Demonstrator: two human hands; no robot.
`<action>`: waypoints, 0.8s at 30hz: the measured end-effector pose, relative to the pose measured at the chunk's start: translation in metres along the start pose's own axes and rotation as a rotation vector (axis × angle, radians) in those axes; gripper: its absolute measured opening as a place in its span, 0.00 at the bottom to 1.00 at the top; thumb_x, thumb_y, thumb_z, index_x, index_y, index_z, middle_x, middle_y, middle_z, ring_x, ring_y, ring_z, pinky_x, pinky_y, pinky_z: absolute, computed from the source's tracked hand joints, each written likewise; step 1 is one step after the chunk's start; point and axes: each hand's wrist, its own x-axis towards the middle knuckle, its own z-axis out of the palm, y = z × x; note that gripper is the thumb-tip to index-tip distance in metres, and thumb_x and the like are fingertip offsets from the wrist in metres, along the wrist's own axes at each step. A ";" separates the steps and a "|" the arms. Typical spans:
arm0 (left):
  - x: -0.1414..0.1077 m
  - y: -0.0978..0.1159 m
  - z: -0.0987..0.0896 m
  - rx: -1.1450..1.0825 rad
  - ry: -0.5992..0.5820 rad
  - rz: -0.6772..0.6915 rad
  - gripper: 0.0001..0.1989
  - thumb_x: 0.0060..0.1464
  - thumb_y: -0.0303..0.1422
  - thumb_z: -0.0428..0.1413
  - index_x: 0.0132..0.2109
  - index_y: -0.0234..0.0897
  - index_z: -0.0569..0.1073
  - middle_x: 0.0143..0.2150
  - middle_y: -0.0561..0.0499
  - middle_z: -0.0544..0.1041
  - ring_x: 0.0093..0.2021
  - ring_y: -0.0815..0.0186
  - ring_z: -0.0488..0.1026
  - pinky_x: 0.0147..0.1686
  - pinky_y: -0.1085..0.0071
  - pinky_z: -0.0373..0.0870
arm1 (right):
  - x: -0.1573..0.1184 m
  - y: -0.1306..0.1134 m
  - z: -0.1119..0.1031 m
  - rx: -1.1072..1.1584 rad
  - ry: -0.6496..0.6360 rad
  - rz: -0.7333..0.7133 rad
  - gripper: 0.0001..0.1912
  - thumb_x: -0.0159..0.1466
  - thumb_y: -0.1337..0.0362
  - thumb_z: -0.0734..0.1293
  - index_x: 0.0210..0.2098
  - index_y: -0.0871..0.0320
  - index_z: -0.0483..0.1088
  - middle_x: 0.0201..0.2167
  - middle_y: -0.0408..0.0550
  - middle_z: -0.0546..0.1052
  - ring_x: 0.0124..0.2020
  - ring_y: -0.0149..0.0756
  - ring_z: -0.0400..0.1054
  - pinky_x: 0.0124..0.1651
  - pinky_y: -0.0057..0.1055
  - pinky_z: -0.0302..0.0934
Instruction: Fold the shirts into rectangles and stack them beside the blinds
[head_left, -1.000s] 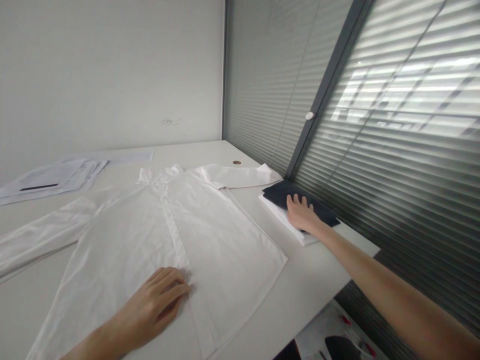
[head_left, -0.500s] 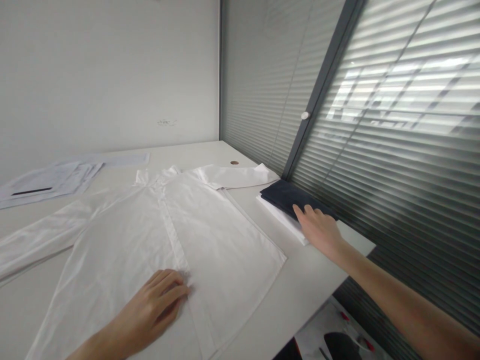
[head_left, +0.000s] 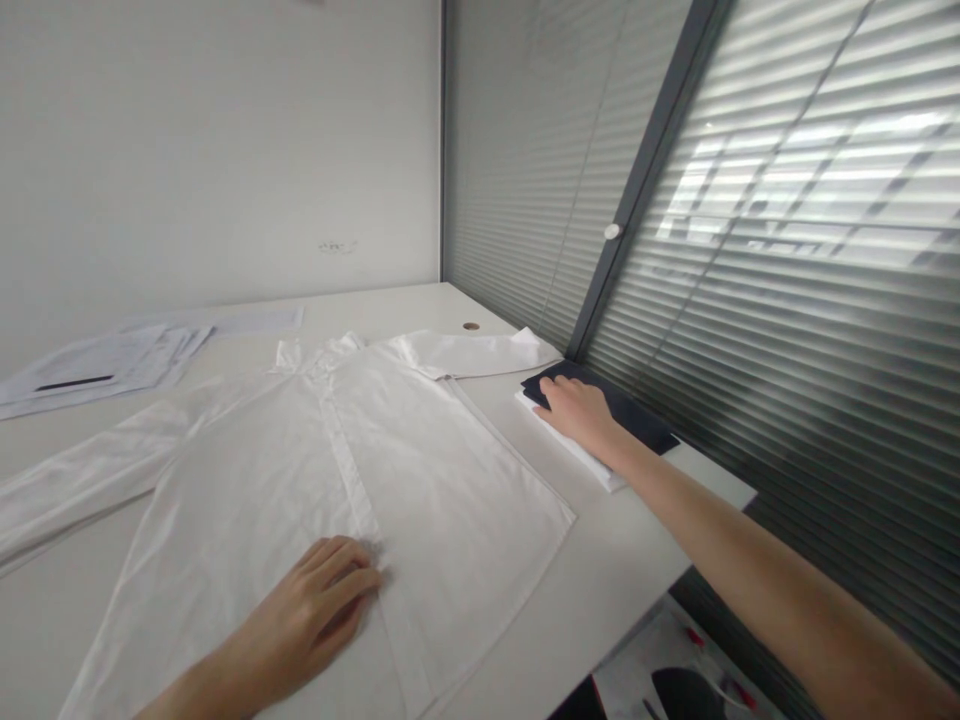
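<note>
A white long-sleeved shirt point(head_left: 450, 500) lies spread on the table, its button placket running toward me. Over the lower placket rests my left hand point(head_left: 319, 605), its curled fingers and thumb coming together at the shirt fabric. A dark navy folded piece point(head_left: 637, 415), apparently cloth, sits on top of a white folded piece point(head_left: 574, 445) at the table's right side. My right hand point(head_left: 577, 405) lies palm down over the far end of this stack, fingers stretched out. Its palm and part of the dark piece are hidden.
Paper sheets point(head_left: 112, 360) with a black pen point(head_left: 75, 382) lie at the back left of the white table point(head_left: 525, 610). A round cable hole point(head_left: 471, 326) is near the back corner. Window blinds point(head_left: 712, 370) line the right side beyond the table edge.
My right hand has moved left and away from me across the dark folded piece, from its near part to its far end. The left hand and the shirt have stayed in place.
</note>
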 end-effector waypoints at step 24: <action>0.006 0.003 -0.004 -0.013 0.060 0.011 0.12 0.62 0.25 0.50 0.49 0.41 0.74 0.43 0.47 0.75 0.44 0.63 0.73 0.45 0.70 0.72 | -0.058 0.034 0.012 -0.066 -0.275 0.063 0.28 0.69 0.66 0.57 0.68 0.65 0.55 0.46 0.66 0.79 0.44 0.57 0.76 0.41 0.45 0.66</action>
